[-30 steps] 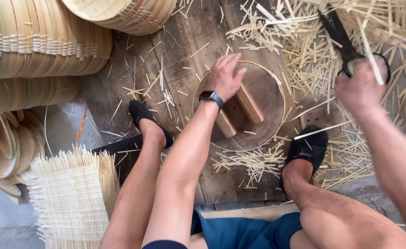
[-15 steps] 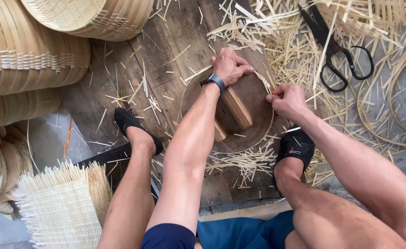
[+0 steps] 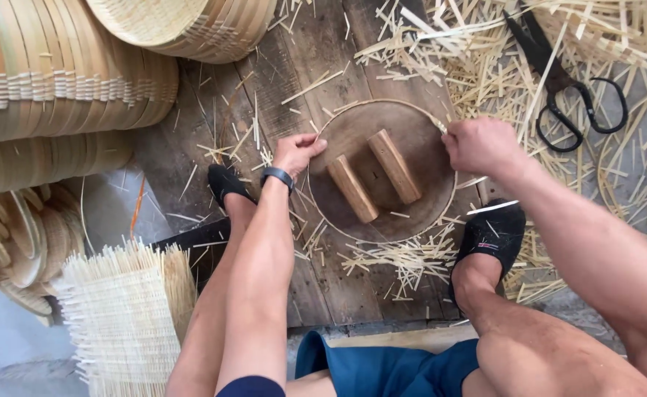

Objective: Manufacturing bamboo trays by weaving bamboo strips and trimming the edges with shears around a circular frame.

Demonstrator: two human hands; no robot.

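A round dark wooden form (image 3: 404, 213) with two wooden blocks (image 3: 374, 177) on top lies on the plank floor between my feet. A thin bamboo hoop (image 3: 353, 108) runs around its rim. My left hand (image 3: 296, 152) pinches the hoop at the form's left edge. My right hand (image 3: 483, 144) grips the hoop at the upper right edge. A dark watch sits on my left wrist.
Black scissors (image 3: 570, 95) lie among bamboo slivers at the upper right. Stacked woven baskets (image 3: 66, 88) fill the upper left, and a woven bamboo mat (image 3: 121, 316) stands at the lower left. My black shoes (image 3: 494, 235) flank the form.
My right hand came down from near the scissors to the form's right edge and took hold of the hoop. My left hand shifted to the left rim.
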